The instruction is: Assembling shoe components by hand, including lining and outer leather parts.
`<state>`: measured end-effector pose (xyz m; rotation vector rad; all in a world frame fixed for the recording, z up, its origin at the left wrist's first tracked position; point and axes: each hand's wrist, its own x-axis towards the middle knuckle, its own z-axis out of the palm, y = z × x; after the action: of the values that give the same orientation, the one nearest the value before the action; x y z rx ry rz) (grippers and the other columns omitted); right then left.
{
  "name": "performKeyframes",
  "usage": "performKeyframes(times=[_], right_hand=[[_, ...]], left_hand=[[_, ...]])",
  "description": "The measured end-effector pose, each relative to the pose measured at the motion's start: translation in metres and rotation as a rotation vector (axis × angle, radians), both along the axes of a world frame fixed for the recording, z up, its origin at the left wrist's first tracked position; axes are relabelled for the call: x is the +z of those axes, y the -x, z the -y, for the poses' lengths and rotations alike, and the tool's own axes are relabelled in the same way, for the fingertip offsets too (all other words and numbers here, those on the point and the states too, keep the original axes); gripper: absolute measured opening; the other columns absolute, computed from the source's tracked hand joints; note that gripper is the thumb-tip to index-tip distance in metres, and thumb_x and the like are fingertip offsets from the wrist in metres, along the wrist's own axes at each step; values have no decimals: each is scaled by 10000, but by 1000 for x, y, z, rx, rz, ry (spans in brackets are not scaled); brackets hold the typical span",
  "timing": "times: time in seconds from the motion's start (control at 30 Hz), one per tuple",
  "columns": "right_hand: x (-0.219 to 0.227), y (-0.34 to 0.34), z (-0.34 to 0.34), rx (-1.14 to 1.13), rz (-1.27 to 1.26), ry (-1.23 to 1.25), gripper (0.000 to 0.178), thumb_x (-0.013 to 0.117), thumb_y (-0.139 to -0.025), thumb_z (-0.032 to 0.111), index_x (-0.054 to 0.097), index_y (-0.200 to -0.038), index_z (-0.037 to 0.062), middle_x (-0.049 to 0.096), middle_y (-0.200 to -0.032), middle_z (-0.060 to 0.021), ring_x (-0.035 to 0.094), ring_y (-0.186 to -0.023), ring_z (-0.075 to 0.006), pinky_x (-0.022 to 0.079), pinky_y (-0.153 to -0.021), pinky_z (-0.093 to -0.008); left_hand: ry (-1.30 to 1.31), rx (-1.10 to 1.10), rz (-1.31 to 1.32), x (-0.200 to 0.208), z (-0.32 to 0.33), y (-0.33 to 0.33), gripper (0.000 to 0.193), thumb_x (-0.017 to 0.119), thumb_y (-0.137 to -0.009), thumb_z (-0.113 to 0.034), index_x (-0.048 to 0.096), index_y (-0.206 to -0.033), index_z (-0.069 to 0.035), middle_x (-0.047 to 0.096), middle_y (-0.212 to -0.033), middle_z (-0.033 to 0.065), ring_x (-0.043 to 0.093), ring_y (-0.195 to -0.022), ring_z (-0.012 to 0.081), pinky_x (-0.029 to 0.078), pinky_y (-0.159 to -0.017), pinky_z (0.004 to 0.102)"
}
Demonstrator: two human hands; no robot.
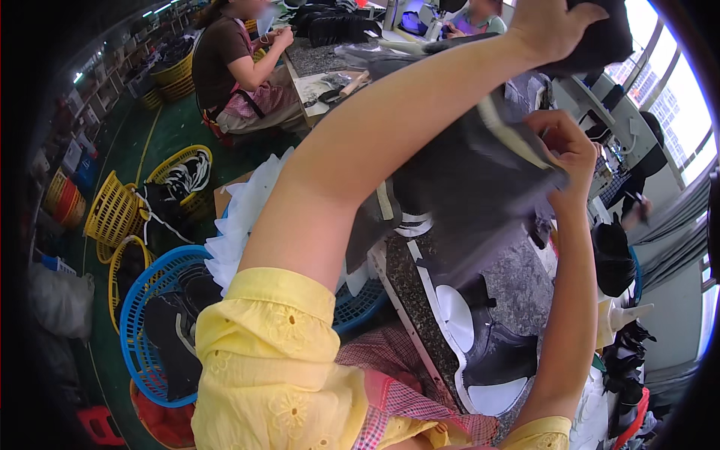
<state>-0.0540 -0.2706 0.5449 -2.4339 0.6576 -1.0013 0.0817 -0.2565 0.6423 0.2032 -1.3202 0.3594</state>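
My right hand (568, 154) pinches the edge of a dark, soft shoe upper piece (457, 191) with a pale strip along its border. It hangs above the table, smeared by motion. Across the view my left arm reaches up to the top right. There, my left hand (553, 31) has its thumb over another dark fabric piece (604, 45); its other fingers are mostly hidden or cut off by the upper edge. Below the hanging piece, a black boot-shaped upper (499, 352) lies on the speckled table (517, 277) beside white rounded pieces (487, 396).
A blue basket (131, 330) with dark pieces stands left of me, near white jagged sheets (244, 217). Yellow baskets (112, 210) stand on the green floor. A person (240, 67) sits at the far left, another (484, 19) at the back. Dark scraps (626, 349) lie at right.
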Motion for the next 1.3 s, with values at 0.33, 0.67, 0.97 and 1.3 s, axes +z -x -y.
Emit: performKeyframes(times=[0.33,0.67,0.97,1.3], right_hand=[[-45,-50,-35,229,48,363,315,647,-595,51,556,-894,20,542,-1107,-114,581,-907,-207,430,-773,-244],[6,-13,-24,300,105,342,173,656,-661,98,506,-647,11,610,-990,-180,589,-914,-233,436,-822,-310],[78,-15,64,333,329,430,137,558,-825,134,560,-847,-2,500,-1188,-237,520,-1089,-267,440,-909,-366],[-44,74,69,-114,63,-30,552,549,-673,-6,512,-1219,67,519,-1232,-66,441,-1179,-208,279,-998,-290]], left_hand=[[-206,374,-429,-2,5,-68,214,579,-823,-175,547,-913,17,608,-832,194,585,-796,341,438,-699,383],[-127,833,-1035,-32,-114,-324,355,547,-856,-245,543,-1045,56,608,-980,200,580,-879,316,439,-767,378],[-165,619,-618,-138,-162,-299,221,607,-824,-139,543,-960,23,588,-750,30,519,-653,82,416,-607,229],[-169,713,-512,-155,-143,-233,272,627,-833,-177,521,-996,13,555,-816,10,497,-738,79,410,-683,227]])
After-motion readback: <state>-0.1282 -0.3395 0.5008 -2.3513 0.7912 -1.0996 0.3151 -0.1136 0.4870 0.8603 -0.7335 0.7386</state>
